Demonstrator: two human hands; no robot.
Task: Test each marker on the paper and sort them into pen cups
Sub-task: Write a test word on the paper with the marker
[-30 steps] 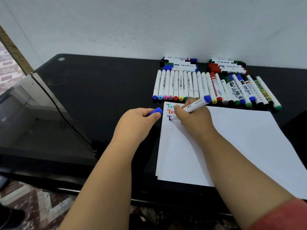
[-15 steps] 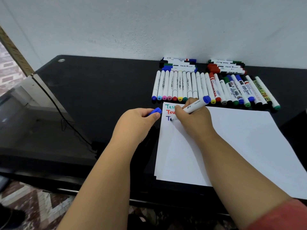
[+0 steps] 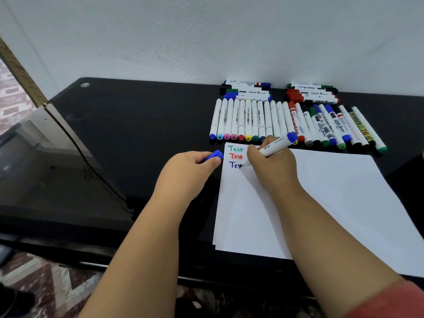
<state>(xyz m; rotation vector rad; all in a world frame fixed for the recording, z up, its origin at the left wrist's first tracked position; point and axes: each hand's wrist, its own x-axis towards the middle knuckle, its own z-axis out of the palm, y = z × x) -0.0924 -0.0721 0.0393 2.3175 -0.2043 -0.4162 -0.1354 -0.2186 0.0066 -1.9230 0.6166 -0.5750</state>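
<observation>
My right hand point(image 3: 273, 165) grips a white marker with a blue end point(image 3: 276, 145), its tip on the top left of the white paper point(image 3: 321, 198). Blue letters "Tes" point(image 3: 235, 165) sit under a green "Test" and a red "Test". My left hand point(image 3: 188, 173) pinches the marker's blue cap point(image 3: 214, 155) just left of the paper. A row of several capped markers point(image 3: 275, 122) lies behind the paper. No pen cup is in view.
The black table point(image 3: 137, 125) stands against a white wall. Two short stacks of whiteboard markers point(image 3: 246, 90) lie at the wall behind the row. A black cable point(image 3: 75, 145) runs down at the table's left. Tiled floor shows below the front edge.
My right hand has moved the marker tip rightward along the third line, and the blue writing has grown from "T" to "Tes". My left hand has stayed put with the cap.
</observation>
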